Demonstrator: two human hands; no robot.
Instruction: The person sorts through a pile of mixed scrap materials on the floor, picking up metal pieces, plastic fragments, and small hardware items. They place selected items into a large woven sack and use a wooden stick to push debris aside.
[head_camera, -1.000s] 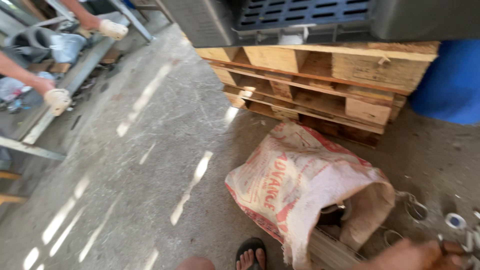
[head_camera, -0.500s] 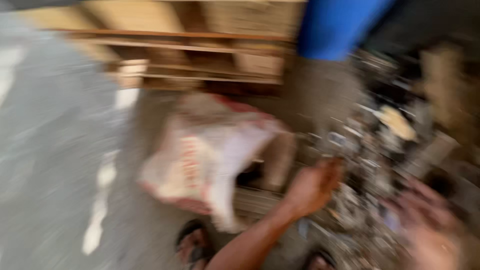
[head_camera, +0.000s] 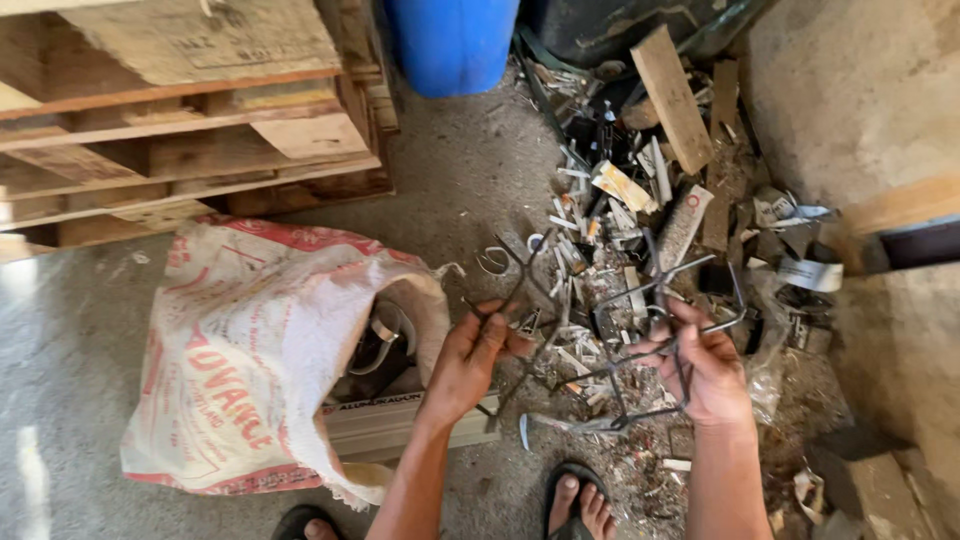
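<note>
Both hands grip one bent wire frame (head_camera: 620, 345) just right of the sack (head_camera: 260, 360): left hand (head_camera: 478, 355) curled around one end, right hand (head_camera: 705, 365) closed on the other. Its loose prongs could snag the scrap pile (head_camera: 650, 200) or jab bare toes (head_camera: 585, 500) below.

A grey concrete floor (head_camera: 480, 190) bears stacked wooden pallets (head_camera: 180, 120), a white sack (head_camera: 250, 360), a blue barrel (head_camera: 452, 42) and a scrap heap (head_camera: 650, 220).

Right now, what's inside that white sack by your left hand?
In the white sack's open mouth, curved metal strips and dark scrap show; a pale metal bar sticks out. Deeper contents are covered by the fabric.
</note>
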